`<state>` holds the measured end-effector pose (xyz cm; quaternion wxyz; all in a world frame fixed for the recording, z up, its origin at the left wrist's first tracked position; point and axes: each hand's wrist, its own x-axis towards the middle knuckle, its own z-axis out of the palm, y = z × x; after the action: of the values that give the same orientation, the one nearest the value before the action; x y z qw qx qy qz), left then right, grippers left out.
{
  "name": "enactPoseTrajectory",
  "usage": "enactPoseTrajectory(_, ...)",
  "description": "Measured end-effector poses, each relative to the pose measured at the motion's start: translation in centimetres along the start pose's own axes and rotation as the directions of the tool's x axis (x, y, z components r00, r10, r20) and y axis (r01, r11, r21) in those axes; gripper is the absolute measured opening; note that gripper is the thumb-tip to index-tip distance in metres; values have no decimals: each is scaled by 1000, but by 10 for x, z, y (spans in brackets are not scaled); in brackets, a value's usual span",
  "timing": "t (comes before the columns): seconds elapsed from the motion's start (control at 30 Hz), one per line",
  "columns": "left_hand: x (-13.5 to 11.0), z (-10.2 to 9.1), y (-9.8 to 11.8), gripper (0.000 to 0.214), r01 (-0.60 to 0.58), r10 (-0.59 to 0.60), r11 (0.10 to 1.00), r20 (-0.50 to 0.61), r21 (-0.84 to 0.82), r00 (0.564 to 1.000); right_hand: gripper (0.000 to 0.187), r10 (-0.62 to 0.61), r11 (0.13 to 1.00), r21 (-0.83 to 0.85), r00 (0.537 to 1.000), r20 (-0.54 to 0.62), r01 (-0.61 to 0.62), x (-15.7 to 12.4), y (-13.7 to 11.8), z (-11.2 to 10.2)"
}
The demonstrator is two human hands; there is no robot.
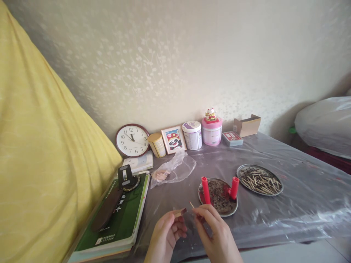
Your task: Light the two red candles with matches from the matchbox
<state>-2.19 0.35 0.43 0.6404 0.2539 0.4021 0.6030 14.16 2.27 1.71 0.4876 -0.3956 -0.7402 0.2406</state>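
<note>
My left hand [170, 230] holds a small matchbox [180, 213] between thumb and fingers, its dark striking side facing right. Just to its right, my right hand [212, 228] pinches a matchstick [191, 205], its tip pointing up and left, apart from the box. I see no flame on it. Beyond my right hand lies a round metal plate [219, 210] with dark residue and red wax. On it a red candle [205, 190] stands at the left and another red candle [234, 187] at the right, both unlit.
A second plate [280, 190] with many used matchsticks [263, 181] lies to the right. A plastic bag [178, 166] sits behind my left hand. Green books [128, 219] are at left. A clock [132, 140], tins [192, 136] and a picture frame [173, 140] line the wall.
</note>
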Motion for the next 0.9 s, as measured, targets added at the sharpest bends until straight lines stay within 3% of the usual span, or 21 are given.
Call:
enactPoseTrajectory(0.3,-1,0,-3,39,15,-15,1000,-30,-25,999,19,167,970,173,986,25,-169,4,-4,-3)
enactPoseTrajectory(0.53,-1,2,-1,41,4,-5,1000,-28,-5,1000,22,261,911,350,962,-79,-218,6,2,0)
enactPoseTrajectory(0.73,-1,3,-3,41,0,0,1000,23,15,1000,30,423,758,531,905,44,-380,5,-1,1)
enactPoseTrajectory(0.9,-1,7,-3,40,9,-10,1000,50,27,999,31,456,703,571,885,96,-424,6,-4,2)
